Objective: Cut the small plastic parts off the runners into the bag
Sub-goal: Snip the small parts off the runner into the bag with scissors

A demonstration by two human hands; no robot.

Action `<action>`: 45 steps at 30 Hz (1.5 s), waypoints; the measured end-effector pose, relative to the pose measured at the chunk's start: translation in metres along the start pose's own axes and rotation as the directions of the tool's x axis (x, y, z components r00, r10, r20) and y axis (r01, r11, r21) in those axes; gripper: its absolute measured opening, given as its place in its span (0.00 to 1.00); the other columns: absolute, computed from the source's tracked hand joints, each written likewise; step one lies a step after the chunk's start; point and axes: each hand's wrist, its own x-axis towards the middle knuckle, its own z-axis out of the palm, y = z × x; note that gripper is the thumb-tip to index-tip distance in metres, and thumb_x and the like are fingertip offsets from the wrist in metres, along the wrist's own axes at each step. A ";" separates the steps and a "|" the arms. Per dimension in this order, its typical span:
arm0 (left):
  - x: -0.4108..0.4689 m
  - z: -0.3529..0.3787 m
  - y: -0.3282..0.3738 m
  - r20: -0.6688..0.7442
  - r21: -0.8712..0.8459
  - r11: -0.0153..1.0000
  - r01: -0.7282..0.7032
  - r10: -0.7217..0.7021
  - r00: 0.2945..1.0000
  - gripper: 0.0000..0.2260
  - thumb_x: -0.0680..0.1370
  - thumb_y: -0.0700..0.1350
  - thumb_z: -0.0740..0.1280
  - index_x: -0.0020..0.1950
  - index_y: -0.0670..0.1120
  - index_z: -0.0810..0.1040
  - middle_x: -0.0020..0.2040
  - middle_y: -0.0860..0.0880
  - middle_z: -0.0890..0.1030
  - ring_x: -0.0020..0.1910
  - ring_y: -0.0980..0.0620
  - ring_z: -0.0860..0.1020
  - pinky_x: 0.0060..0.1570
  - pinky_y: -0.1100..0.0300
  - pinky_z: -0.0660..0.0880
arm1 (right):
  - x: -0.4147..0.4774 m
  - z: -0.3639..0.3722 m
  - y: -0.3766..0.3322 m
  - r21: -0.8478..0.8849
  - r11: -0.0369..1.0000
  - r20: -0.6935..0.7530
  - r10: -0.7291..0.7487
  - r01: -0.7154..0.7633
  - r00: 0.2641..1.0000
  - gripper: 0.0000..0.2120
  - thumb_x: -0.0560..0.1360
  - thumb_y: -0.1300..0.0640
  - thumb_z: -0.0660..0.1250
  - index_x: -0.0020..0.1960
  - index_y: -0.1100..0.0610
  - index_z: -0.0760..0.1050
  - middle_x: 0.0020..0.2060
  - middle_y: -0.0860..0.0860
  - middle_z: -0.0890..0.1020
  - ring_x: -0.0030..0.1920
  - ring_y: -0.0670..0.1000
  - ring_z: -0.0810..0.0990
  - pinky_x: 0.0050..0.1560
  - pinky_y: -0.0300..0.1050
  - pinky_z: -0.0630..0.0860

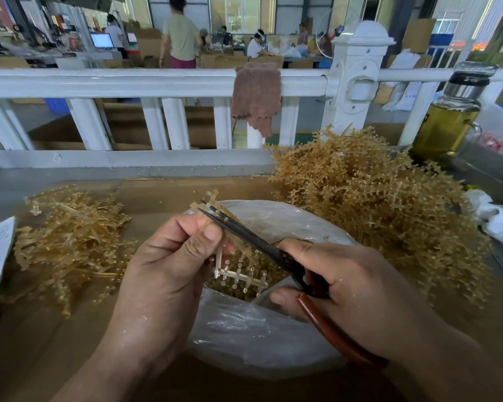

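Runner (240, 276) hangs dead centre over the open bag (259, 332), pinched in the left hand (169, 265), fingers curled. The right hand (349, 285) fingers wrap the scissors (244, 232), blades aimed at ten o'clock. Big pile (375, 198) at two o'clock, smaller heap (70, 245) at nine, on the worktop (157, 192).

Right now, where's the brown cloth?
In the head view, upper centre: the brown cloth hangs over the top rail of the white railing, just left of the white post.
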 end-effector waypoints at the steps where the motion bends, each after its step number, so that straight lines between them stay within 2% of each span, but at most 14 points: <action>1: 0.000 0.000 0.000 -0.002 -0.005 1.000 0.001 -0.001 1.000 0.05 0.76 0.46 0.75 0.44 0.45 0.83 0.42 0.44 0.82 0.44 0.51 0.81 0.49 0.62 0.79 | 0.000 0.000 0.000 0.002 1.000 -0.002 -0.001 0.001 1.000 0.20 0.74 0.33 0.65 0.61 0.40 0.74 0.32 0.40 0.72 0.34 0.43 0.74 0.31 0.39 0.68; 4: 0.000 -0.001 0.001 0.019 0.003 1.000 -0.007 0.007 1.000 0.07 0.75 0.49 0.76 0.44 0.46 0.83 0.42 0.45 0.82 0.44 0.52 0.81 0.49 0.63 0.79 | 0.000 0.000 0.001 0.007 1.000 -0.004 -0.001 0.001 1.000 0.21 0.73 0.32 0.64 0.62 0.41 0.74 0.32 0.41 0.73 0.34 0.44 0.75 0.31 0.41 0.69; 6: 0.000 -0.001 0.001 0.024 0.006 1.000 -0.010 0.009 1.000 0.08 0.73 0.50 0.76 0.45 0.46 0.84 0.42 0.45 0.83 0.45 0.52 0.81 0.49 0.62 0.79 | 0.000 0.000 0.001 0.012 1.000 -0.006 -0.006 0.007 1.000 0.21 0.74 0.33 0.64 0.62 0.42 0.75 0.32 0.41 0.73 0.35 0.44 0.75 0.31 0.38 0.68; 14: 0.001 0.001 0.001 0.019 -0.029 0.999 -0.012 0.013 1.000 0.06 0.76 0.47 0.75 0.43 0.46 0.83 0.41 0.46 0.83 0.43 0.52 0.81 0.48 0.63 0.79 | 0.001 0.001 0.001 0.045 0.999 -0.008 0.004 -0.004 1.000 0.18 0.73 0.34 0.64 0.59 0.41 0.75 0.31 0.42 0.73 0.36 0.45 0.76 0.31 0.36 0.68; 19: 0.002 0.003 0.001 0.021 -0.037 0.999 -0.017 0.018 1.000 0.05 0.76 0.44 0.71 0.41 0.46 0.83 0.39 0.47 0.82 0.40 0.54 0.81 0.44 0.65 0.78 | 0.001 0.001 0.002 0.069 0.997 0.002 0.019 -0.019 1.000 0.20 0.72 0.33 0.65 0.61 0.40 0.75 0.33 0.42 0.75 0.37 0.45 0.77 0.31 0.36 0.69; 25: 0.001 0.004 0.001 0.012 -0.027 0.999 -0.018 0.019 1.000 0.05 0.76 0.44 0.74 0.41 0.47 0.83 0.38 0.47 0.82 0.39 0.54 0.81 0.45 0.65 0.78 | 0.002 0.001 0.003 0.083 0.996 0.005 0.031 -0.031 1.000 0.22 0.72 0.33 0.64 0.61 0.41 0.75 0.33 0.42 0.75 0.37 0.45 0.77 0.32 0.36 0.69; 31: 0.000 0.004 0.001 0.004 -0.012 1.000 -0.013 0.013 1.000 0.03 0.74 0.45 0.72 0.41 0.48 0.83 0.38 0.47 0.82 0.39 0.55 0.80 0.45 0.65 0.78 | 0.002 0.003 0.004 0.082 0.996 0.007 0.035 -0.036 0.999 0.25 0.71 0.32 0.63 0.63 0.41 0.75 0.32 0.40 0.74 0.37 0.43 0.77 0.32 0.36 0.69; 34: 0.000 0.003 0.003 -0.019 0.007 1.000 0.005 -0.005 1.000 0.04 0.72 0.43 0.77 0.40 0.49 0.83 0.38 0.46 0.81 0.38 0.53 0.79 0.41 0.63 0.78 | 0.002 0.003 0.004 0.067 0.997 0.000 0.028 -0.028 1.000 0.22 0.71 0.32 0.63 0.61 0.41 0.75 0.32 0.41 0.74 0.37 0.44 0.77 0.32 0.36 0.69; 36: 0.000 0.002 0.004 -0.028 0.013 1.000 0.021 -0.021 0.999 0.03 0.71 0.47 0.74 0.41 0.50 0.82 0.39 0.44 0.82 0.38 0.50 0.80 0.41 0.60 0.78 | 0.001 0.004 0.005 0.043 0.999 0.000 0.020 -0.020 1.000 0.21 0.72 0.32 0.63 0.60 0.40 0.75 0.31 0.41 0.73 0.37 0.45 0.77 0.32 0.36 0.69; 39: -0.001 -0.001 0.003 -0.015 0.036 0.999 0.009 -0.009 1.000 0.06 0.75 0.51 0.72 0.43 0.49 0.82 0.43 0.42 0.83 0.43 0.47 0.81 0.46 0.57 0.80 | 0.001 0.005 0.006 0.040 0.999 -0.008 0.018 -0.018 1.000 0.18 0.72 0.34 0.67 0.59 0.39 0.75 0.31 0.41 0.73 0.37 0.45 0.76 0.32 0.35 0.67; 45: -0.001 0.001 0.002 0.020 0.033 0.999 -0.027 0.026 0.999 0.06 0.79 0.49 0.70 0.44 0.49 0.81 0.44 0.45 0.85 0.44 0.50 0.83 0.47 0.59 0.81 | 0.001 0.008 0.006 0.066 0.998 -0.034 -0.020 0.022 0.999 0.20 0.72 0.33 0.67 0.61 0.39 0.74 0.32 0.39 0.72 0.36 0.42 0.76 0.32 0.33 0.68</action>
